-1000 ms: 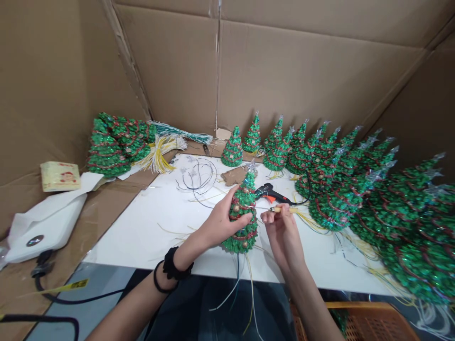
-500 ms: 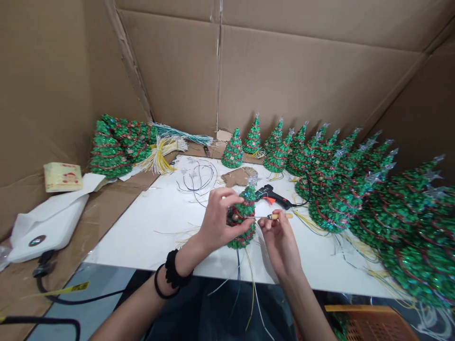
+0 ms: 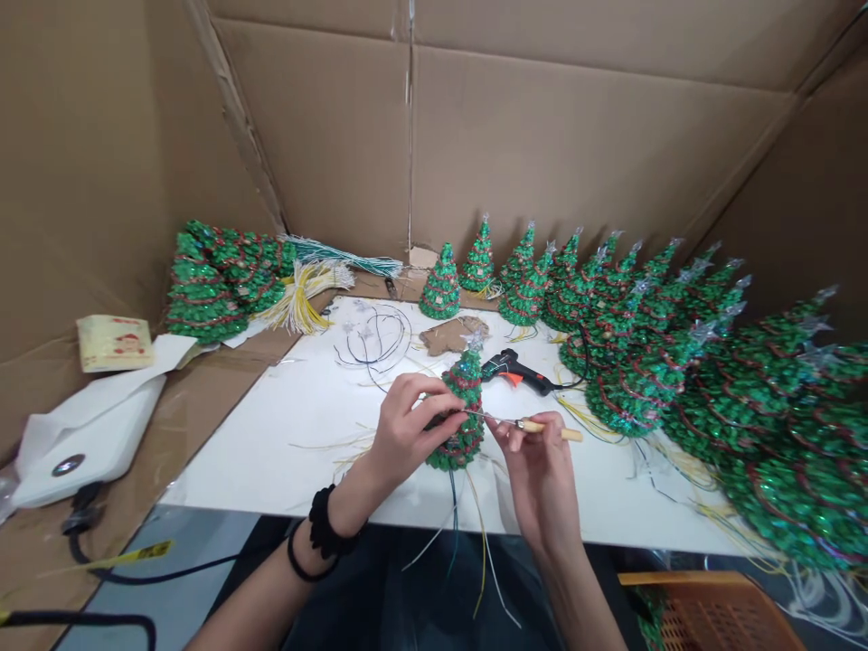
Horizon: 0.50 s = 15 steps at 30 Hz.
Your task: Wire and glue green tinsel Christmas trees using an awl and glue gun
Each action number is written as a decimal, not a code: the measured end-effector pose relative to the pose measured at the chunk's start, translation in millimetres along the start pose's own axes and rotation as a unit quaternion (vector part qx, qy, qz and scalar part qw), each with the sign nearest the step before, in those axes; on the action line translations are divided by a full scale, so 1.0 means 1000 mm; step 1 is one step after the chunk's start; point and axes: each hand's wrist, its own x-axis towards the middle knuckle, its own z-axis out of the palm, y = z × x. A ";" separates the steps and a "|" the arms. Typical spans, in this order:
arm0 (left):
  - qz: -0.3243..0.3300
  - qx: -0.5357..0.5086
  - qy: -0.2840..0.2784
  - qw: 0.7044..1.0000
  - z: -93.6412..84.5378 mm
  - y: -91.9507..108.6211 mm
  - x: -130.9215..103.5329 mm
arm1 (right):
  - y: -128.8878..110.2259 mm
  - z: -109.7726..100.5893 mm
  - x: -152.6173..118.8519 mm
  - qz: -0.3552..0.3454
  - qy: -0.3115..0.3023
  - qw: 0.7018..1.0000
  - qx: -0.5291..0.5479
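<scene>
A small green Christmas tree (image 3: 467, 398) with red garland and a clear star on top stands upright on the white board, wires trailing from its base over the front edge. My left hand (image 3: 410, 425) is at its left front, thumb and fingertips pinched together close to the branches; what they hold is hidden. In my right hand (image 3: 542, 479) is an awl (image 3: 570, 435) with a light wooden handle, gripped between thumb and fingers. Its thin metal shaft points left across the tree, the tip close to my left fingertips.
Behind the tree lie a black glue gun (image 3: 519, 371) and a piece of cardboard (image 3: 454, 334). Many finished-looking trees (image 3: 624, 389) crowd the right side. Wire bundles (image 3: 305, 294) and more trees (image 3: 203, 280) are at back left. An orange basket (image 3: 705, 606) sits below the front right edge.
My left fingers have closed from a spread grasp around the tree into a pinch. The awl's handle has shifted slightly right and down with my right hand.
</scene>
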 end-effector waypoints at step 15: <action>0.030 0.024 0.012 0.999 0.002 0.005 0.001 | -0.003 0.004 -0.007 -0.014 0.002 1.000 0.004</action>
